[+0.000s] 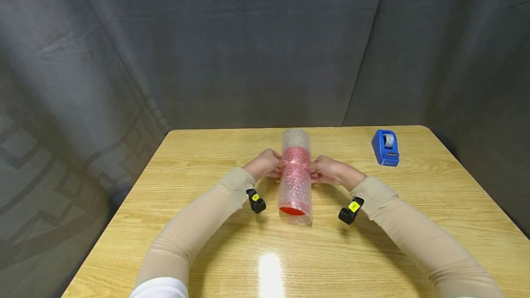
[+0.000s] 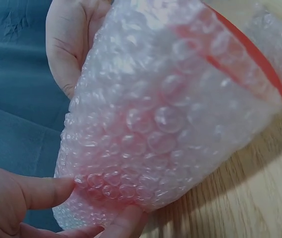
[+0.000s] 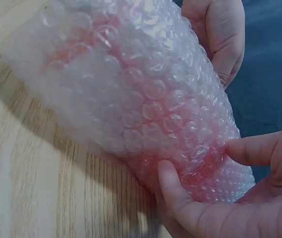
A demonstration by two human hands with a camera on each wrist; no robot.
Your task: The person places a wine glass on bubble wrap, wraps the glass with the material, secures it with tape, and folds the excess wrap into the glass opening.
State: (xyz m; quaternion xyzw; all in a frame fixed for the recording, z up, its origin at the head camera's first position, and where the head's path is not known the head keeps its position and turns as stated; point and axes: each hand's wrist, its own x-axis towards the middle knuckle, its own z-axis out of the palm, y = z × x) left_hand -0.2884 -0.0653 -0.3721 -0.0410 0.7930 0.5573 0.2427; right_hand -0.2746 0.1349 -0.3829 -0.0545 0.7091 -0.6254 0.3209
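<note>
A roll of bubble wrap (image 1: 295, 178) lies lengthwise on the wooden table, wound around something red. The curved red edge (image 2: 259, 69) shows inside its near end, and clear wrap extends past the red at the far end. From the left side my left hand (image 1: 267, 163) grips the roll, thumb and fingers against the wrap. My right hand (image 1: 331, 170) holds the opposite side at about the same height. In the right wrist view the right hand (image 3: 245, 183) presses its fingertips into the bubbles. What the red object is stays hidden under the wrap.
A blue tape dispenser (image 1: 385, 147) with a roll of clear tape stands at the table's back right. Grey curtains (image 1: 256, 49) hang behind and beside the table (image 1: 223, 261). Black wrist cameras (image 1: 351, 210) hang below both wrists, near the tabletop.
</note>
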